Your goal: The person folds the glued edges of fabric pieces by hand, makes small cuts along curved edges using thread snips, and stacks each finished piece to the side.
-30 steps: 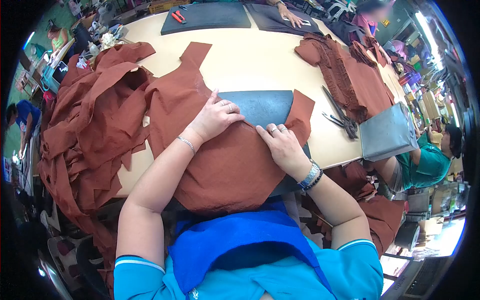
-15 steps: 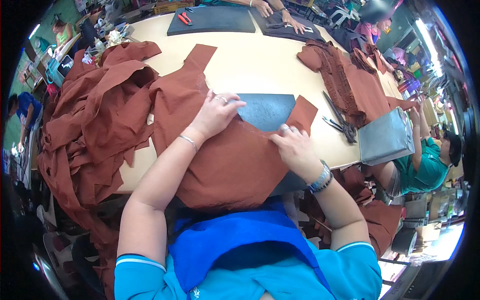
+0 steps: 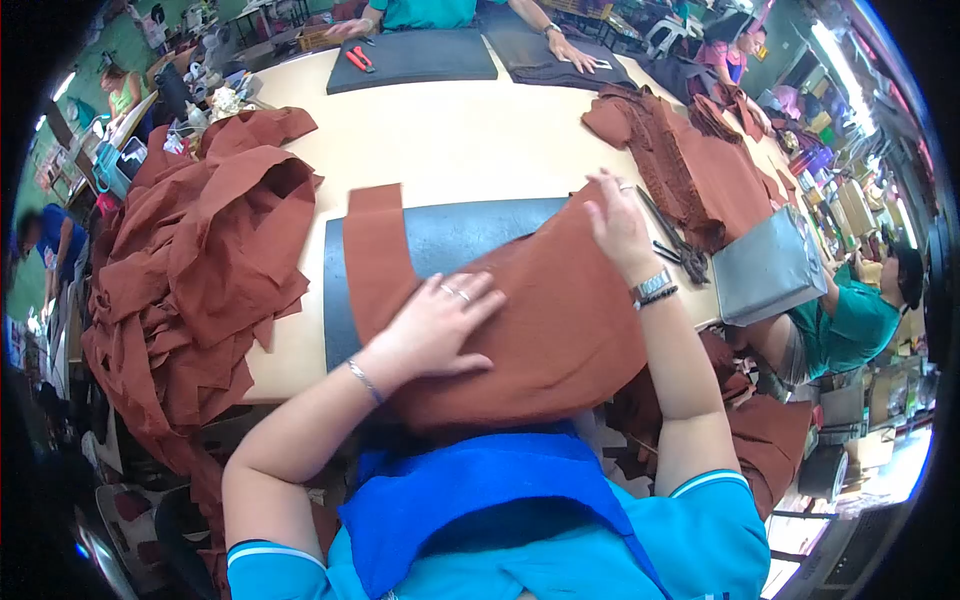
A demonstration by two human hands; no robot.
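Note:
A rust-brown cut fabric piece [image 3: 540,320] with a strap-like strip at its left lies over a dark board [image 3: 450,225] in front of me. My left hand [image 3: 440,325] rests flat on the fabric, palm down, fingers spread. At the piece's upper right edge, my right hand [image 3: 622,228] has its fingers closed on the cloth; part of the grip is hidden. A bracelet circles my left wrist, and a watch and beads are on my right.
A large heap of brown fabric [image 3: 200,240] spreads at the left. To the right are gathered brown pieces [image 3: 690,160], dark-handled scissors [image 3: 690,262] and a grey box [image 3: 768,268]. Across the table, a co-worker's hand [image 3: 572,52] lies on dark cloth near red-handled snips [image 3: 360,60].
The fabric piece has shifted right and turned, baring the board's left side. My right hand moved up with the edge; my left hand moved down and flattened on the cloth.

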